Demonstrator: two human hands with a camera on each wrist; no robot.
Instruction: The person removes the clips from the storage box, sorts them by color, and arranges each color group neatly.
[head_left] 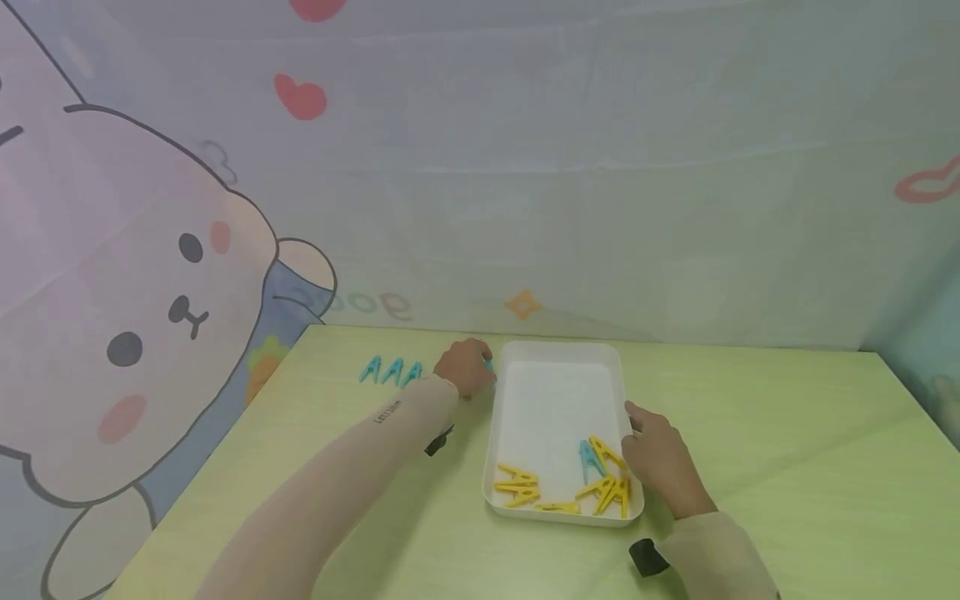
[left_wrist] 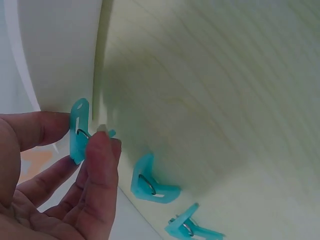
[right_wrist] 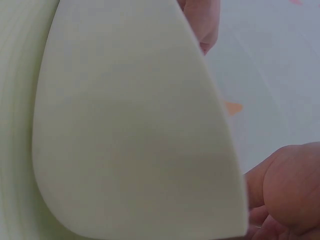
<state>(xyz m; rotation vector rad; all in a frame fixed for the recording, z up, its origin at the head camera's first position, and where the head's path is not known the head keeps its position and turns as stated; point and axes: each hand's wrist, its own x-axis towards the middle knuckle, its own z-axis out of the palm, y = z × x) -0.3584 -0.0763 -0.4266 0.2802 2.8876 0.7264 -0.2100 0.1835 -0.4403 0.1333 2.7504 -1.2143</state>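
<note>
Here, left fingers (left_wrist: pixel 102 175) pinch wire-sprung plastic peg (left_wrist: pixel 74 145); right fingers (head_left: pixel 643 417) at round-cornered tray (head_left: pixel 551 408), grip unclear

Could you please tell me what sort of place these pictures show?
It looks like an indoor tabletop workspace, perhaps at home or in a studio: a cartoon-printed cloth hangs behind a pale table, and a white tray holds clothes pegs.

A pale yellow-green table (head_left: pixel 787 442) with faint wood grain extends beneath the left hand (head_left: pixel 465 368) and right hand (head_left: pixel 662 457). To the left of the left hand's grip, 3 blue clothespins (head_left: pixel 396 365) lie directly on it in a row, slightly apart. Just right of that grip stands 1 white tray (head_left: pixel 551 400), its right rim touched by the right hand.
</note>
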